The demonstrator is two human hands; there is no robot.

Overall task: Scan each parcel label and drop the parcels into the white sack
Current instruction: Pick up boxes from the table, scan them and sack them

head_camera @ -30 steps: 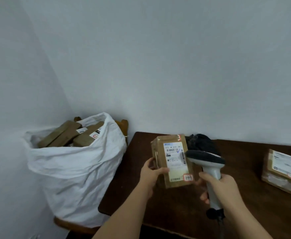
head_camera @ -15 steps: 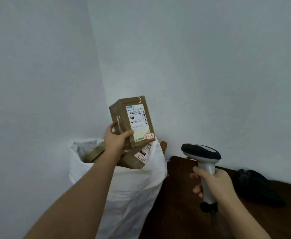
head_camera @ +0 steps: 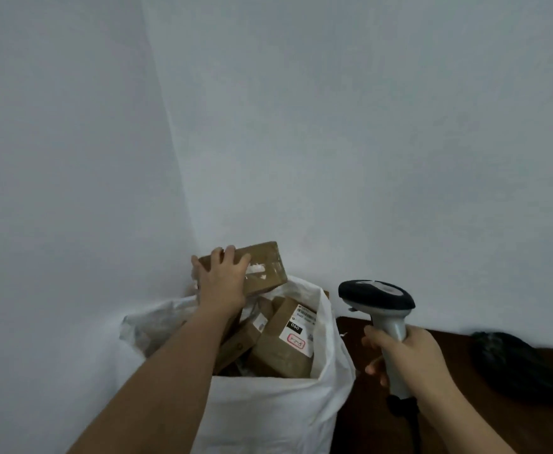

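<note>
Holding a brown taped cardboard parcel [head_camera: 252, 268] in the left hand [head_camera: 221, 283], fingers [head_camera: 229, 253] curled over its near top edge and clamped on it, thumb out of sight behind. Parcel tilted, plain taped face up, just above the back rim of the tall white woven sack [head_camera: 268, 411], beyond and over the heap of brown labelled boxes [head_camera: 281, 345] piled nearly to the brim below the palm.

Best done, judging from this: easing the parcel lower and nearer before letting go, toward the shallow gap beneath the wrist rather than the far rim, since a drop from past the fingertips looks likely to slide off the heap against the wall. Laying it flat on the stacked boxes, then spreading the fingers all at once. Keeping clear of the sack's soft lip, which may fold under a nudge.

Right hand [head_camera: 409, 362] wrapped tight round the grey handle of the black-headed barcode scanner [head_camera: 378, 301], held upright to the right of the sack, above the dark brown wooden desk [head_camera: 363, 421]; worth holding steady, away from the drop. Dark bundle [head_camera: 517, 365] lying on the desk further right, too blurred to identify.
</note>
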